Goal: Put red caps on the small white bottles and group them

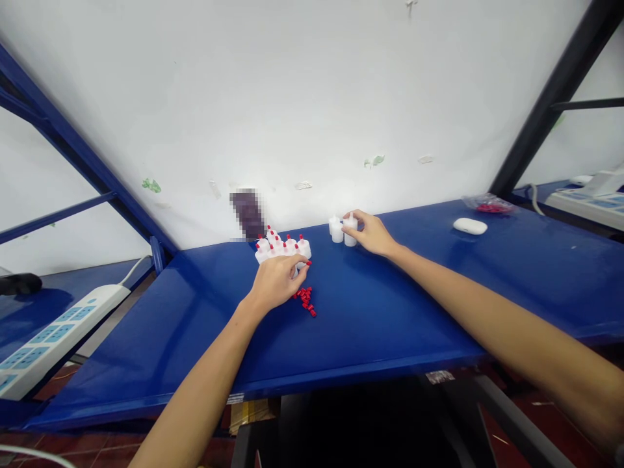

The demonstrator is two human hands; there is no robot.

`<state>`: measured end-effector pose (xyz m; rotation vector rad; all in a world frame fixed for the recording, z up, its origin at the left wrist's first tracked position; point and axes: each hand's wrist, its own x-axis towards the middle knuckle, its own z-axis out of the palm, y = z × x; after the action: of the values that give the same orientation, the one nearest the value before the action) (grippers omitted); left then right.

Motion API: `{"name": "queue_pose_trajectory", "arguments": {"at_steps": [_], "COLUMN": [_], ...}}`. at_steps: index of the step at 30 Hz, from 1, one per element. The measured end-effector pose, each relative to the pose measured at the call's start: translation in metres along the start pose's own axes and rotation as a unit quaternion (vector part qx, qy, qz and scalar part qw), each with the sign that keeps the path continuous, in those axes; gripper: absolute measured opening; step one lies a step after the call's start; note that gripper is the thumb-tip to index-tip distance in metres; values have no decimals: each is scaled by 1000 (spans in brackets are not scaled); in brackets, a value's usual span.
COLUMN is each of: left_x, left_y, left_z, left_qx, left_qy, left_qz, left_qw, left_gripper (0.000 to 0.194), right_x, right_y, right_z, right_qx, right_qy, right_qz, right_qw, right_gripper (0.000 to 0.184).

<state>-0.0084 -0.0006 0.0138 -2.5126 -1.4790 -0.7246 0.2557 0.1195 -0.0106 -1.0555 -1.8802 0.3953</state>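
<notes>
Pinching a tiny red cap [309,263], the fingers of the left hand [275,281] are beside a bunch of white bottles with red tops [304,248]. Something pale is under that hand, but it is too hidden to tell what. Loose red caps [306,296] lie in a little pile nearby on the blue tabletop [380,318]. The right hand [373,234] has its thumb and fingers around a white bottle [350,240], which stands upright near the wall [312,97], next to more white bottles [337,235]. The bottle looks light, smooth and a bit squishy, so its round sides are best to hold, with a soft squeeze. The cap looks hard and so small it could slip away, so fingertips on its sides should work best.
</notes>
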Motion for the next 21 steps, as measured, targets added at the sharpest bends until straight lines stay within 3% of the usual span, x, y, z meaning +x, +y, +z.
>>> {"name": "queue_pose_trajectory", "arguments": {"at_steps": [4,7,12,21], "left_x": [-2,-4,-5,12], "left_y": [-1,-3,-3,15], "left_z": [-1,-4,-5,-2], "left_qx": [33,52,10,-157], "left_qy": [10,22,49,89], "left_qz": [21,44,55,27], "left_qw": [999,997,997,983], "left_gripper": [22,24,20,10], "right_x": [-15,-30,-43,-47], "right_y": [-13,-31,-55,-59], "right_z": [2,9,22,24], "right_qx": [14,82,242,226], "right_qy": [-20,-72,-182,-156], "right_qz": [6,7,19,-30], "right_qw": [1000,994,953,961], "right_gripper": [27,21,20,19]}}
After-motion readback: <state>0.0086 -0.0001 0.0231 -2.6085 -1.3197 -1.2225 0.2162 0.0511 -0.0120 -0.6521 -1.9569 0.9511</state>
